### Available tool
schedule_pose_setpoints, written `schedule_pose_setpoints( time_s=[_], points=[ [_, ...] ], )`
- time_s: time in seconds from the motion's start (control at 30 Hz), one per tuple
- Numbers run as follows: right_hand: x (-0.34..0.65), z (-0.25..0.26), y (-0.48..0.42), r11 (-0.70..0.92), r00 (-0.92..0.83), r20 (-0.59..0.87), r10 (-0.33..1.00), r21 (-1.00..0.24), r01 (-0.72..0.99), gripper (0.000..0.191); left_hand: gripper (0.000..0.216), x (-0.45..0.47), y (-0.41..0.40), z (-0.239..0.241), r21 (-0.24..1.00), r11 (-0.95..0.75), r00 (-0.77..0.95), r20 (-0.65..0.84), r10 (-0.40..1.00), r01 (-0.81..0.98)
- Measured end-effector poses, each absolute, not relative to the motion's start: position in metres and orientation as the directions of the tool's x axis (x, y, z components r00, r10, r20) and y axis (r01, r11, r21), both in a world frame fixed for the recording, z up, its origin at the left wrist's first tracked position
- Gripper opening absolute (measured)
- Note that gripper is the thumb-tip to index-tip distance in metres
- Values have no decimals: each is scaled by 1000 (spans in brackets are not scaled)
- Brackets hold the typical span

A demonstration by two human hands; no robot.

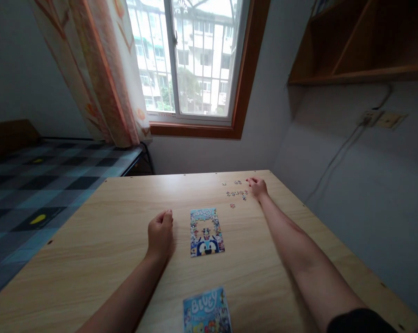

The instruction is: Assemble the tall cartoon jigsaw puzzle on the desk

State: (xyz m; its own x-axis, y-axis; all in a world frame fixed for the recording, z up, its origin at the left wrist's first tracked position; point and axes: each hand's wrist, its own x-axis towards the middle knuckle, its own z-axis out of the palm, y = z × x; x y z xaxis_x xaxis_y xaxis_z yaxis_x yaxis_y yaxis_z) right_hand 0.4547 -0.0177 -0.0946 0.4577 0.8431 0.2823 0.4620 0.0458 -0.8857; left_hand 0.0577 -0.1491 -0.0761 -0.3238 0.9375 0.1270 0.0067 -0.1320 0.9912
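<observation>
A jigsaw puzzle [195, 240] lies in the middle of the table, its border joined and a gap in its upper half showing bare wood. Beside its left edge, my left hand [160, 233] rests in a loose fist, with nothing visible in it. My right hand [258, 188] reaches to the far right of the table, thumb and fingertips pinched together. Whatever is between them is too small to make out. Several loose puzzle pieces [237, 194] lie just left of that hand, some in a row and a few apart, one piece [232, 206] nearer me.
A blue Bluey box [207, 310] lies at the table's near edge. The wooden table [119, 231] reaches toward a window [202, 64]. A bed with a checked cover [56, 171] is on the left. On the right wall are a shelf [361, 76] and a socket with a cable [370, 118].
</observation>
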Motion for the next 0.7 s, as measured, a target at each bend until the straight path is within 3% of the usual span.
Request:
schedule_pose_setpoints(
  time_s=[0.23,0.53,0.7],
  points=[
    [452,-94,-26,65,325,309,894,-806,588,36,41,59,-152,-70,991,-130,-313,130,941,19],
    [451,-68,-32,70,45,154,987,-666,743,14,41,56,-149,-77,990,-134,-315,142,939,46],
    [447,-58,-37,53,9,107,994,-560,827,6,40,60,-149,-76,987,-147,-318,160,934,67]
  ],
)
